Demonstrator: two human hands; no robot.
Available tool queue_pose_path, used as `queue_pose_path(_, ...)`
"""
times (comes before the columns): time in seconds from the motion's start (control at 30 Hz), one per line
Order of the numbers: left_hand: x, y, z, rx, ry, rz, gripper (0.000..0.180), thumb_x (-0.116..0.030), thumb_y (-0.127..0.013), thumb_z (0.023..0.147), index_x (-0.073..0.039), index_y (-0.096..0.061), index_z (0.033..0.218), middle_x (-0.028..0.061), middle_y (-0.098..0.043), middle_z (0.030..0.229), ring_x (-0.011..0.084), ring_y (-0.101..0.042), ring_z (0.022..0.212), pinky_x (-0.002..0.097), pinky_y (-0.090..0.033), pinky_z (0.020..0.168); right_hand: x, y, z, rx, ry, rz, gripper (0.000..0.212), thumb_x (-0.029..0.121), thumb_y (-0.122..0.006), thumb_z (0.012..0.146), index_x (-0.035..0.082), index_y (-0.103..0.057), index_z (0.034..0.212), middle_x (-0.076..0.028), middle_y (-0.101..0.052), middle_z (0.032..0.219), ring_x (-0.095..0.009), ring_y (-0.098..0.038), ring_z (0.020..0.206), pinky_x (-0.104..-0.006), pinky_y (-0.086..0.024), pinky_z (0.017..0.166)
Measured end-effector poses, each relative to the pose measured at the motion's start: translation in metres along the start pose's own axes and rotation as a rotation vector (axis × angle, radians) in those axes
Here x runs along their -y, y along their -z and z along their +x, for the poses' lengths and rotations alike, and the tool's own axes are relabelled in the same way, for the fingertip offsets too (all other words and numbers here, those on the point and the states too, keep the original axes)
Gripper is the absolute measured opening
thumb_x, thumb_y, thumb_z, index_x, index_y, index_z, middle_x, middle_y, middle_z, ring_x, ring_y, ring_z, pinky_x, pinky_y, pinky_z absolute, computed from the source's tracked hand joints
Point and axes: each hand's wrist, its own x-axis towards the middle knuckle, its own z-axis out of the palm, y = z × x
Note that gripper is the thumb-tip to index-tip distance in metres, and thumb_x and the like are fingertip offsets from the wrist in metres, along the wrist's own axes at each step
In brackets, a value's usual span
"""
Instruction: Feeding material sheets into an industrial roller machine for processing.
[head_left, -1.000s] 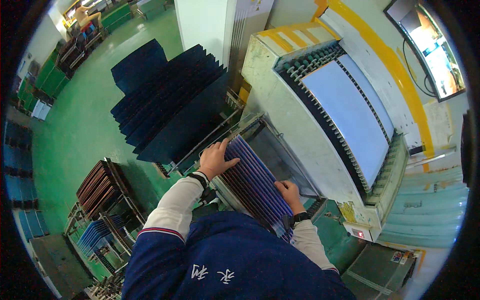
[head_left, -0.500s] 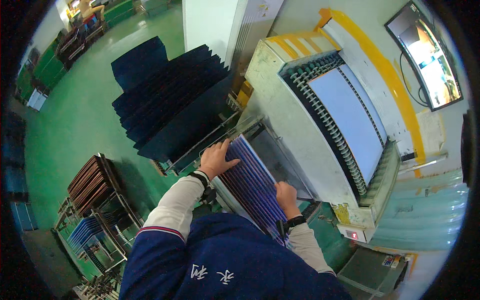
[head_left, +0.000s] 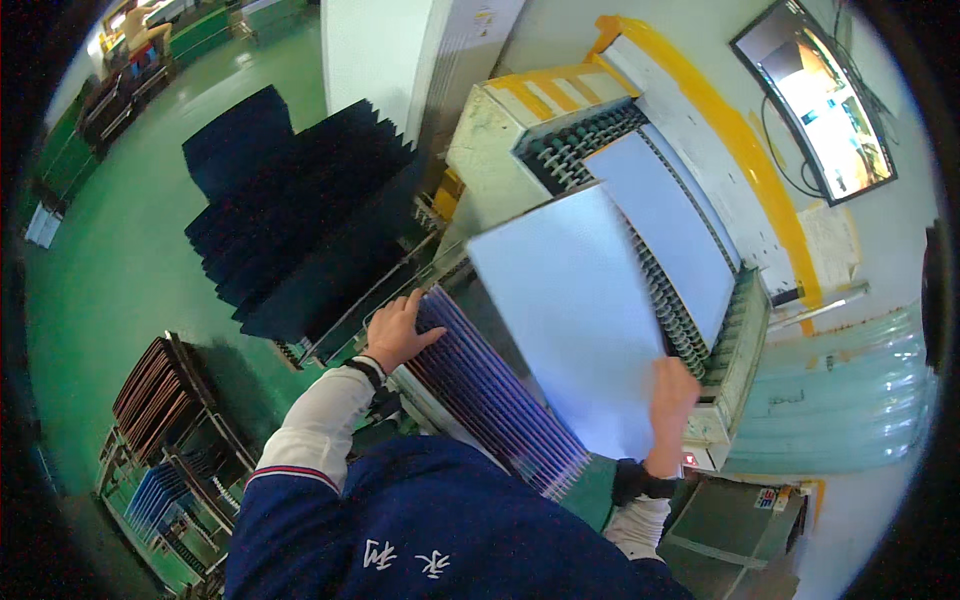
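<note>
A pale, flat rectangular panel (head_left: 565, 310) hangs tilted between the rack and the roller machine, slightly blurred. My right hand (head_left: 672, 400) is closed on its near right edge; the fingertips are smeared by motion. Below it to the left, a row of thin panels (head_left: 495, 390) stands on edge, closely spaced, in a rack. My left hand (head_left: 396, 335) rests on the far end of that row, with its thumb and fingers apart over the panel edges. Another pale panel (head_left: 670, 225) lies on the rollers (head_left: 655, 290) of the machine to the right.
Dark upright boards (head_left: 290, 220) fill a cart at the far left. Another rack (head_left: 165, 400) with brown and blue panels stands on the green floor, lower left. A monitor (head_left: 825, 110) hangs on the right wall, and a grey box (head_left: 730, 530) sits at lower right.
My right hand has moved up and right, lifting a panel out of the row toward the rollers. My left hand has stayed at the row's far end. The view has shifted a little.
</note>
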Motion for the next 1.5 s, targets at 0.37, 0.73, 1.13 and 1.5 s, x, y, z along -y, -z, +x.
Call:
queue_pose_path(0.37,-0.004,-0.004,0.005,-0.018,-0.025,0.026,0.087,-0.058,-0.077,0.081,-0.005,-0.05,0.144,0.0176,-0.069,0.116,0.0347,-0.067,0.107,0.0461,-0.053,0.092,-0.093,0.005,-0.054,-0.165,-0.61,0.584,0.032,0.02,-0.065,0.099,0.0,-0.065,0.123,-0.012,-0.07,0.11,-0.022,-0.067,0.096,-0.0384,-0.058,0.079)
queue_pose_path(0.73,-0.006,-0.006,0.005,-0.065,-0.025,0.055,0.084,-0.056,-0.08,0.08,-0.006,-0.051,0.142,0.0184,-0.069,0.113,0.0366,-0.068,0.104,0.0465,-0.055,0.089,0.028,-0.11,-0.053,-0.17,-1.139,2.119,0.024,0.002,-0.065,0.094,0.01,-0.063,0.117,-0.009,-0.068,0.112,-0.029,-0.066,0.099,-0.0447,-0.057,0.086)
queue_pose_path(1.13,-0.001,-0.015,0.008,-0.081,-0.055,0.083,0.09,-0.057,-0.08,0.079,-0.005,-0.05,0.145,0.0194,-0.068,0.119,0.0363,-0.067,0.108,0.045,-0.055,0.092,0.033,-0.125,-0.038,-0.194,-1.248,2.097,0.02,0.019,-0.06,0.104,0.006,-0.061,0.119,-0.013,-0.068,0.112,-0.027,-0.066,0.101,-0.0444,-0.055,0.088)
queue_pose_path(1.5,-0.005,-0.013,0.009,-0.038,-0.03,0.114,0.088,-0.057,-0.079,0.08,-0.003,-0.05,0.144,0.0204,-0.068,0.12,0.0367,-0.067,0.109,0.0447,-0.055,0.092,0.009,-0.137,-0.025,-0.061,-1.235,2.009,0.03,0.033,-0.064,0.102,0.006,-0.062,0.113,-0.013,-0.069,0.105,-0.023,-0.063,0.091,-0.0383,-0.052,0.081)
